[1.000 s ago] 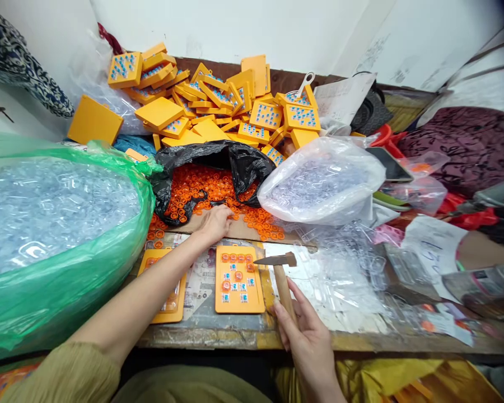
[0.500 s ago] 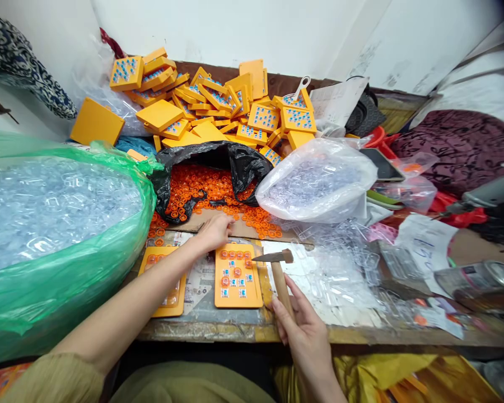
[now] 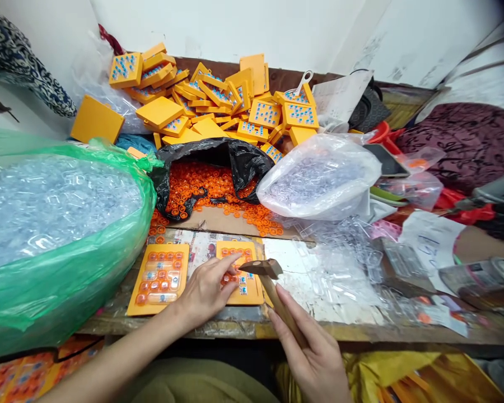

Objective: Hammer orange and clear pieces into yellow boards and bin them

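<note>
My left hand (image 3: pixel 204 291) is over the right yellow panel (image 3: pixel 222 299), fingers curled and thumb bent in around a small orange cap (image 3: pixel 230 275). Whether the cap is seated on the panel is hidden by the fingers. Orange caps fill the panel's top row, and bare blue-centred switches (image 3: pixel 243 290) show near its lower right. My right hand (image 3: pixel 308 341) grips the wooden handle of a hammer (image 3: pixel 273 285). The hammer's head hovers at the panel's right edge. Left of it lies a second yellow panel (image 3: pixel 136 305) bearing orange and clear caps.
A black bag (image 3: pixel 252 157) spills orange caps (image 3: pixel 260 219) behind the panels. Clear plastic pieces fill a green bag (image 3: pixel 88 246) at left and a white bag (image 3: pixel 319 210) at right. Yellow panels (image 3: pixel 159 112) are heaped against the wall. Loose clear pieces (image 3: pixel 344 268) lie at right.
My left hand has come back from the spilled orange caps to the right panel, uncovering the left panel. The hammer has shifted slightly left and down, still in my right hand.
</note>
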Available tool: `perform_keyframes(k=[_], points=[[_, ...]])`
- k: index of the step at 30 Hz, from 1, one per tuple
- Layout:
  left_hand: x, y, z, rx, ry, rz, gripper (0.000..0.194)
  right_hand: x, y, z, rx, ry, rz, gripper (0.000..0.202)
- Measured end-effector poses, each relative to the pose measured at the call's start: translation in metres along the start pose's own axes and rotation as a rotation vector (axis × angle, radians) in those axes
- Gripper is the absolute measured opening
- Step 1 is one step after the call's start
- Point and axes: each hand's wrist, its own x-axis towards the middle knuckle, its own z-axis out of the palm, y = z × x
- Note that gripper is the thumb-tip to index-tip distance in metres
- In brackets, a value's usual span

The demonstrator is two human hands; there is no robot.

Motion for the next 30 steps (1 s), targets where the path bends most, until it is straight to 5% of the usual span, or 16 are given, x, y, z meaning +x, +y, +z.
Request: perform_keyframes(k=[11, 14, 18, 21, 30], points=[[0.001, 0.002, 0.002, 0.009, -0.034, -0.079, 0.055, -0.003, 0.01, 0.0, -0.109, -0.271, 0.142, 0.042], [0.02, -0.004, -0.018, 0.086, -0.043, -0.129, 0.046, -0.004, 0.021, 0.003, 0.061, -0.142, 0.339, 0.038], [0.066, -0.034, -0.056, 0.392, 0.11, -0.285, 0.02, -0.002, 0.037, 0.008, 0.257, 0.132, 0.605, 0.051], [0.088, -0.059, -0.073, 0.484, 0.153, -0.402, 0.02, 0.0, 0.042, 0.01, 0.379, 0.168, 0.723, 0.064], [0.086, -0.079, -0.059, 0.325, 0.088, -0.365, 0.026, -0.001, 0.04, 0.011, 0.522, 0.164, 0.794, 0.068]])
